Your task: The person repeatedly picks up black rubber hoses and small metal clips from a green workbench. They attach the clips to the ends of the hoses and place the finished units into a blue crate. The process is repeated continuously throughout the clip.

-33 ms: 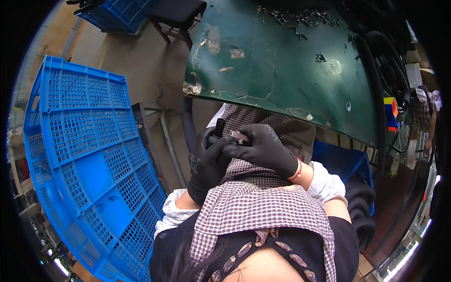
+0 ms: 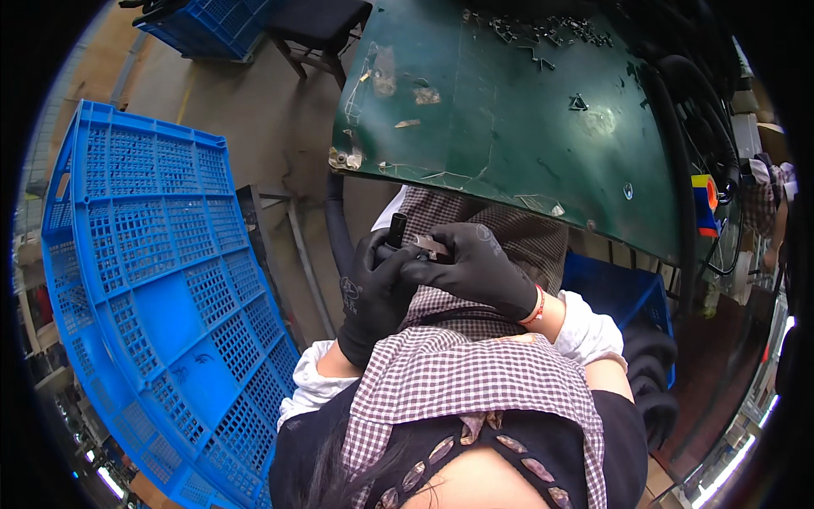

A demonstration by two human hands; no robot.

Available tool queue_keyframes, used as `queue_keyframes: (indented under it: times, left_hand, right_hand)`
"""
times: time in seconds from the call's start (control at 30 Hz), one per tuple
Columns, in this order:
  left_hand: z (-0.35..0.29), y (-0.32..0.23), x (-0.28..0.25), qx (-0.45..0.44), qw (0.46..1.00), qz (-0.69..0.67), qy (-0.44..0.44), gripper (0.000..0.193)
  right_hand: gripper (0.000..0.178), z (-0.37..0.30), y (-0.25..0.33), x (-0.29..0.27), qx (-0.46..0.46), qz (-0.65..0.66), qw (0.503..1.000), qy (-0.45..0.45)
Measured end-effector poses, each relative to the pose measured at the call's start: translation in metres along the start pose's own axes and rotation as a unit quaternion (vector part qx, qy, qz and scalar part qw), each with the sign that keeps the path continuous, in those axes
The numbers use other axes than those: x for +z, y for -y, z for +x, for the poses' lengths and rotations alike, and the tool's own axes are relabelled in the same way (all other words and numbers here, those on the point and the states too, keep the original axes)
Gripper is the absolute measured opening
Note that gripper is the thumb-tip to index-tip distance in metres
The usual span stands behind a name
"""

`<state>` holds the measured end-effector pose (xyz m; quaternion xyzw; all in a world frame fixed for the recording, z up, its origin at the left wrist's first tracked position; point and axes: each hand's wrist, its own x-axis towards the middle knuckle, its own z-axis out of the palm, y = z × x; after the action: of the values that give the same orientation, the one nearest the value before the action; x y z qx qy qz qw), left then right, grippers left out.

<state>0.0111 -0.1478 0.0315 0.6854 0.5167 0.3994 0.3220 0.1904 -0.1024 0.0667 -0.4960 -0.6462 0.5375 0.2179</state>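
Both of my hands wear black gloves and meet above my lap, just off the near edge of the green table [image 2: 500, 136]. My left hand [image 2: 373, 284] is closed around a short black tube [image 2: 398, 226], whose end sticks up past the fingers. Between thumb and fingers, my right hand [image 2: 479, 267] pinches a small piece with a shiny, metal-like face [image 2: 432, 246], right beside the left fingers. The gloves cover most of both pieces, so I cannot tell whether they are joined.
Small dark clips [image 2: 577, 32] lie scattered at the table's far side, one triangular clip [image 2: 578, 103] nearer. A large blue plastic crate [image 2: 161, 280] stands at my left. Thick black tubes [image 2: 651, 360] hang by a blue bin [image 2: 610, 293] at my right. A dark stool [image 2: 318, 25] stands beyond.
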Motion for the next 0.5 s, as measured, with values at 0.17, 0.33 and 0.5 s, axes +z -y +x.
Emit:
queue_keyframes:
  times: [0.17, 0.33, 0.5]
  left_hand:
    - [-0.004, 0.004, -0.001, 0.04, 0.998, 0.023, 0.033, 0.035]
    - [-0.015, -0.004, 0.0, -0.018, 0.998, -0.032, 0.045, 0.06]
    - [-0.016, -0.004, -0.003, -0.041, 0.993, -0.055, 0.099, 0.07]
  right_hand:
    - [0.035, -0.004, -0.005, -0.003, -0.038, -0.041, 0.998, -0.002]
    - [0.024, -0.008, -0.016, -0.024, -0.054, 0.015, 0.998, -0.005]
    - [0.026, 0.002, -0.025, -0.032, -0.052, 0.048, 0.997, 0.044]
